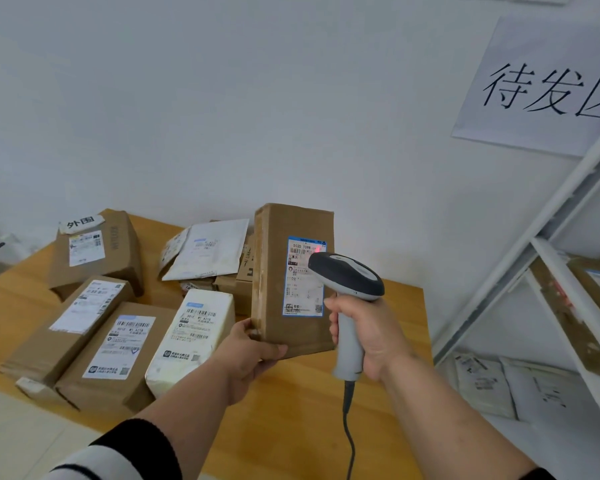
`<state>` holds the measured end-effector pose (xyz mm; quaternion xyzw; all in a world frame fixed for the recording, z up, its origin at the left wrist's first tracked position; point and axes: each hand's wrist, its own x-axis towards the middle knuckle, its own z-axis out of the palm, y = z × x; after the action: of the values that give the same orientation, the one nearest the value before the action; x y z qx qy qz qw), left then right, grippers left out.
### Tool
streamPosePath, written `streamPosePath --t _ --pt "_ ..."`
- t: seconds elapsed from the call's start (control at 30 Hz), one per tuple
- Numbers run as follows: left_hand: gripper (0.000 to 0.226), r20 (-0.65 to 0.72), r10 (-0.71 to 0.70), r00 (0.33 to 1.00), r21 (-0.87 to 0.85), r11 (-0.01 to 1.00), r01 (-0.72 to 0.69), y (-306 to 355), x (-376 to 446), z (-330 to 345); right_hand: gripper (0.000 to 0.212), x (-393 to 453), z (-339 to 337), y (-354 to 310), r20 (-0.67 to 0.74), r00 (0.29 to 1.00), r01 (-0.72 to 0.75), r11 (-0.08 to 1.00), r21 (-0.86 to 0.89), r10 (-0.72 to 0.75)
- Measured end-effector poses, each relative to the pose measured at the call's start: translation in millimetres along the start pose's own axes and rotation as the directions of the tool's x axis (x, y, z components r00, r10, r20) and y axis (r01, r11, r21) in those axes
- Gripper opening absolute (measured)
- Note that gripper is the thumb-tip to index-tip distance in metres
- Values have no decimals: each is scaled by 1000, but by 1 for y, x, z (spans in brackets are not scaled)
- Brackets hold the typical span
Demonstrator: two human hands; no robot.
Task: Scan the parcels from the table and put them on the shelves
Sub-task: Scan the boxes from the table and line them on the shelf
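On the left of the worktop [291, 403] I saw the waiting parcels [94, 323] lying flat. My left hand [250, 351] was curled round the lower left corner of the upright brown parcel [274, 278], held clear of the surface with its long axis vertical and its label [303, 275] facing me. Just right of it, my right hand [368, 334] was wrapped round the scanner [347, 289], its red spot on the label's top. The shelves [551, 265] lay further right, nearer my scanner hand.
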<state>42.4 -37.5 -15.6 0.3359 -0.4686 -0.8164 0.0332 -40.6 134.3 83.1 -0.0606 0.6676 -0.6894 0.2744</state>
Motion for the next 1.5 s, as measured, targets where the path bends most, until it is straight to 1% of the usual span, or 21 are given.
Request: streamPosePath --t 0.17,0.33,0.4,0.47,0.53,0.57,0.6,0.63,0.67,0.77,0.8,0.93,1.03,1.17,1.23,1.4,1.5 --pt "93 5 2 1000 -10 1000 -2 2 -2 -2 6 -3 3 -1 -11 1000 12 1000 -22 -12" --pt "82 -1 10 1000 29 1000 -10 5 -5 -7 10 -6 -2 1 -33 999 31 999 -43 -32" --pt "77 -42 20 999 25 999 -19 10 -5 -10 10 -7 -7 2 -61 997 40 994 -103 -46" --pt "74 -95 45 994 -3 999 -46 21 -5 -15 10 -10 -12 3 -65 997 27 980 -200 -41" --pt "74 -133 86 987 1 996 -86 34 -6 -19 16 -15 -15 4 -52 999 -5 951 -310 -12" --pt "71 -145 104 984 8 995 -104 41 -7 -20 19 -17 -16 5 -45 999 -23 931 -363 7" --pt "63 -143 126 982 16 992 -125 47 -9 -21 19 -20 -16 7 -41 999 -34 912 -408 19" --pt "55 -147 149 978 16 989 -148 53 -11 -22 18 -22 -16 8 -39 999 -37 899 -436 22" --pt "53 -152 167 974 12 986 -167 58 -14 -23 16 -24 -17 10 -42 999 -38 891 -451 21" --pt "70 -178 183 967 26 983 -182 69 -16 -28 8 -30 -18 13 -36 999 -37 873 -487 23" --pt "70 -179 183 967 35 983 -179 71 -17 -29 8 -32 -18 13 -27 999 -36 864 -503 27" --pt "57 -196 193 962 13 981 -194 76 -22 -32 24 -36 -22 15 -32 999 -44 814 -579 31" --pt "56 -189 204 961 1 978 -208 78 -25 -35 24 -42 -23 15 -23 999 -40 804 -593 32" --pt "73 -180 209 961 8 977 -211 79 -30 -38 22 -47 -22 14 -33 999 -29 806 -592 11" --pt "74 -180 208 961 8 978 -210 79 -32 -38 23 -48 -21 14 -38 999 -28 806 -591 7" --pt "52 -164 206 965 9 978 -207 76 -35 -36 23 -53 -22 15 -44 999 -37 798 -601 14" --pt "49 -166 205 965 9 978 -207 74 -37 -34 23 -57 -24 15 -50 999 -41 796 -604 14"
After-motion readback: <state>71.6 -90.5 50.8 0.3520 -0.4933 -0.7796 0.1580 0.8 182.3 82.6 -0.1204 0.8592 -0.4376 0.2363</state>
